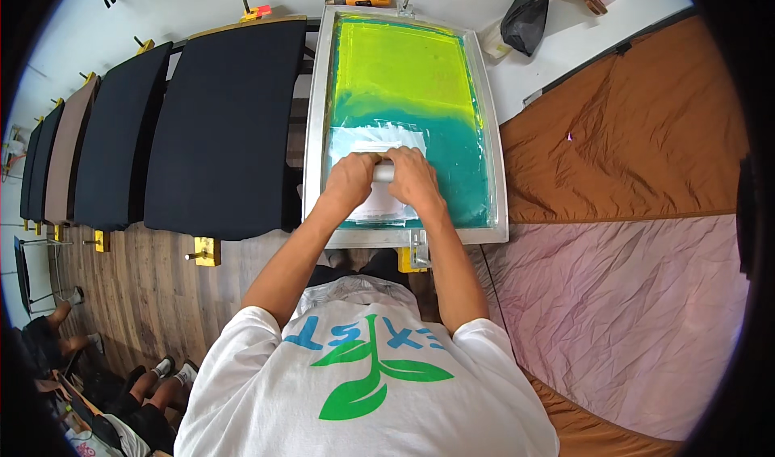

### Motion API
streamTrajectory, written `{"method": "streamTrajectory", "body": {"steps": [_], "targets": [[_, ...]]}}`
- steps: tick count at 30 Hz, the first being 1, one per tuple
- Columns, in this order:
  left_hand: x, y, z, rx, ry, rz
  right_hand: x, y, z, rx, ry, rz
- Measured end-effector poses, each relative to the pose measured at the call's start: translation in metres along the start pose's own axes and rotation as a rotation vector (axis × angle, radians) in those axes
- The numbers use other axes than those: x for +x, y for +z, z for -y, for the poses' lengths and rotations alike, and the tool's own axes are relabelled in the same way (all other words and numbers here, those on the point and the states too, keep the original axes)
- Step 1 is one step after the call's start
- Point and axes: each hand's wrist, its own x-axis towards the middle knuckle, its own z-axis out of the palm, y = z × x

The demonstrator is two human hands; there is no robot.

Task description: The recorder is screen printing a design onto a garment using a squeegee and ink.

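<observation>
Both my hands, left [349,179] and right [413,176], grip the squeegee [383,171] on the printing screen [404,94], low in the frame. Blade is hidden, probably flat. Uneven pressure could streak the white ink [375,138].

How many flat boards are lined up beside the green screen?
5, in a row to its left: the big dark board nearest, another dark one, a brownish one, then two dark ones. More may be hidden.

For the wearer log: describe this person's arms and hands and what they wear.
Both forearms are bare, and the left hand and right hand are ungloved. No watch, ring or band shows. Short white sleeves of a white T-shirt with a green leaf print and blue lettering end above the elbows.
</observation>
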Motion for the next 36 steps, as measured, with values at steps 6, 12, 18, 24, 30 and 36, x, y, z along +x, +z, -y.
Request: {"method": "streamTrajectory", "body": {"steps": [6,12,18,24,30,36], "targets": [[-0.051,0.005,-0.021,-0.041,0.028,-0.033,-0.055,0.009,0.007,0.031,-0.057,-0.069],[-0.106,0.009,-0.036,0.003,0.071,-0.002,-0.108,0.0,0.028,0.064,-0.079,-0.024],[-0.078,-0.024,-0.043,-0.057,-0.072,0.222,-0.082,-0.017,0.024,0.054,-0.005,0.144],[0.003,-0.012,0.0,0.03,-0.003,0.003,0.01,-0.014,0.001,-0.028,-0.046,0.058],[-0.029,0.008,-0.001,-0.063,0.031,-0.082,-0.023,0.018,-0.002,0.004,-0.076,-0.094],[-0.099,0.008,-0.026,0.047,0.093,-0.012,-0.096,0.011,0.018,0.083,-0.096,-0.072]]}}
